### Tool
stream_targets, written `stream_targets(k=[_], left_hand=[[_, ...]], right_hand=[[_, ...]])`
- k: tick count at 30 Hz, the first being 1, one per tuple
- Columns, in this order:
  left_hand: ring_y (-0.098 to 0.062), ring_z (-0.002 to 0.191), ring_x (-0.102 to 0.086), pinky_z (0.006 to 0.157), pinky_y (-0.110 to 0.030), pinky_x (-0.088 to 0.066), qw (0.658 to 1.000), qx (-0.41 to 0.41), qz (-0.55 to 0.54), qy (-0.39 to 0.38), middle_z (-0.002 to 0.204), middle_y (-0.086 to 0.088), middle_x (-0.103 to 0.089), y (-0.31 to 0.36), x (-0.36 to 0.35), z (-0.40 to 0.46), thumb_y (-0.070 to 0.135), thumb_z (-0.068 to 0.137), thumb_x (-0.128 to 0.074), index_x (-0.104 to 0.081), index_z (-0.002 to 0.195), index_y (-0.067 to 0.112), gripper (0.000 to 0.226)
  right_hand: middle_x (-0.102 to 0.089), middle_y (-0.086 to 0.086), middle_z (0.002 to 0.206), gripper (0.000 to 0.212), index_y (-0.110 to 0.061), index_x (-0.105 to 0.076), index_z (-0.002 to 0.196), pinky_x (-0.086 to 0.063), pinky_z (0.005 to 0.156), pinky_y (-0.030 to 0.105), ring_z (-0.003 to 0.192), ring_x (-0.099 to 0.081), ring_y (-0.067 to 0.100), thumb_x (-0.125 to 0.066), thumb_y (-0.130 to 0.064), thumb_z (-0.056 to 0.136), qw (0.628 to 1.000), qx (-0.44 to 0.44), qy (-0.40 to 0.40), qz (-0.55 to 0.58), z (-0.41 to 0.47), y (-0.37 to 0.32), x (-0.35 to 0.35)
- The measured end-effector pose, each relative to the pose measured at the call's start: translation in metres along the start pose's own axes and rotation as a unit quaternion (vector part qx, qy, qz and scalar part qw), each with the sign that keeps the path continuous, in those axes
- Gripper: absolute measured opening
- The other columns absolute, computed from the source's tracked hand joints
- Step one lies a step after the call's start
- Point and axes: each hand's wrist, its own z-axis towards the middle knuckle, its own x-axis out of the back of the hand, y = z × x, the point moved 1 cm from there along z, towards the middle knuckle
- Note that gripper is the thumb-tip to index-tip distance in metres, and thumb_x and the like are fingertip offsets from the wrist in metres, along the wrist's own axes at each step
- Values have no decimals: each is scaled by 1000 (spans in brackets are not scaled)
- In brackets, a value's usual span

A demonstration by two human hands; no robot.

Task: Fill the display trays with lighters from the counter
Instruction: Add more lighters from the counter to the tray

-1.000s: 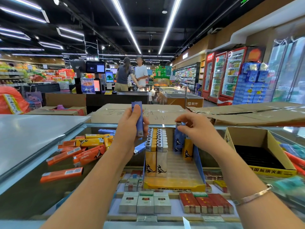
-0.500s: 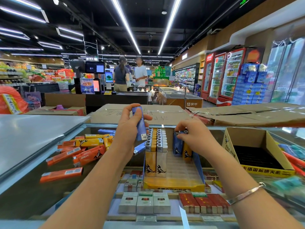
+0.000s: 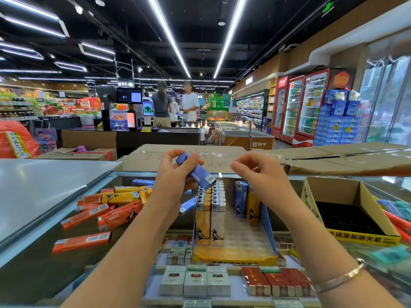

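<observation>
Lighter (image 3: pixel 195 172) half-hidden by left fingers (image 3: pixel 172 165)

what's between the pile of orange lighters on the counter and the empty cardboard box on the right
In the head view, the display tray sits between the orange lighters and the cardboard box, partly filled with upright lighters; both forearms cross that stretch too.

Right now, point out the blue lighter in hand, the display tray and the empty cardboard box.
blue lighter (image 3: pixel 195 171): head view, middle of its body, held by left hand (image 3: pixel 175 174).
display tray (image 3: pixel 233 255): head view, yellow front wall.
cardboard box (image 3: pixel 369 205): head view, right inner wall.
</observation>
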Motion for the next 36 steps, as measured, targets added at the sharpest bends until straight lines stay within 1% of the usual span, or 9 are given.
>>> stream_targets(k=[4,8,13,18,22,25,28,32,36], left_hand=[[-13,64,-68,55,-22,-54,999,-8,-31,6,70,2,-71,2,0,-3,36,58,-73,-48,99,22,49],[-17,67,-70,53,-20,-53,998,-20,-53,1,70,2,-71,1,-1,-5,37,52,-76,-45,91,16,54],[-21,71,-71,55,-21,-54,999,-36,-39,-7,72,-1,-70,-1,-3,-6,33,52,-77,-41,84,12,51],[-18,74,-70,61,-22,-55,996,-68,47,-24,76,0,-67,-1,-6,-7,30,62,-75,-45,90,14,44],[-4,94,-65,76,-19,-50,984,-34,144,-104,95,14,-69,-3,-6,-6,33,67,-75,-47,105,33,47],[1,121,-40,89,-19,-34,933,32,288,-213,129,27,-44,-4,-2,-7,53,66,-74,-43,114,55,57],[-2,136,-16,101,-27,-27,882,51,379,-276,147,29,-21,-5,1,-9,61,62,-71,-41,121,60,67],[2,138,17,113,-48,-3,841,32,453,-296,151,30,-4,-4,2,-11,51,67,-76,-46,121,55,62],[5,136,17,113,-46,-2,830,39,463,-308,150,31,-6,-4,2,-12,47,66,-78,-51,118,51,59]], right_hand=[[-71,-3,68,12,-19,-63,84,-49,61,12,61,-62,1,-64,-30,81,982,-37,-70,170,-6,-18,-5],[-72,5,71,22,-19,-56,92,-56,69,24,68,-68,14,-72,-18,78,975,-56,-103,188,-8,-18,-14],[-73,8,76,20,-18,-54,92,-56,81,42,76,-70,26,-69,-13,81,977,-64,-67,191,-8,-17,-15],[-71,3,69,12,-14,-55,90,-55,63,21,64,-67,13,-60,-4,87,969,-61,-38,237,-8,-17,-12],[-65,4,70,14,-13,-57,90,-51,54,21,55,-59,12,-56,2,89,968,-45,33,245,-3,-12,2],[-59,2,67,21,-19,-60,87,-46,50,20,51,-52,9,-55,1,89,981,-34,69,175,2,-4,15],[-56,0,68,22,-26,-60,89,-42,55,23,57,-50,9,-55,-5,91,996,-49,30,73,5,6,17],[-56,2,73,15,-21,-61,98,-40,55,11,62,-49,8,-57,-9,90,997,-49,-33,-45,4,15,11],[-57,-6,80,16,-19,-64,102,-38,57,9,70,-49,2,-60,-12,88,987,-54,-80,-129,4,21,8]])
